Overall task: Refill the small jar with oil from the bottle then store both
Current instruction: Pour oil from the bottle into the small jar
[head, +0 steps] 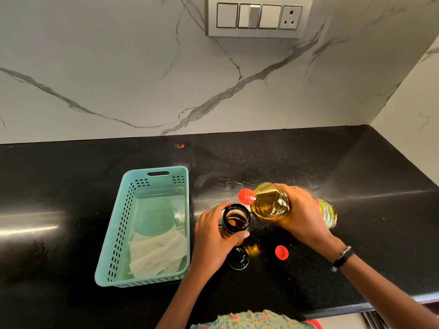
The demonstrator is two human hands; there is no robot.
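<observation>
Black speckled bench (308, 162) runs along a marble wall. On its left part sits a teal basket (114, 245) with a crumpled white cloth (156, 252) in the near end. Right of the basket, the oil bottle (270, 203) is tipped nearly flat, golden oil inside, red neck pointing left just above the jar. The right hand (301, 214) has its grip wrapped tight around the bottle's middle. The small dark jar (235, 220) stands open on the bench, the left hand (213, 238) gripping its sides. Red cap (281, 252) lies loose, near and right of the jar.
</observation>
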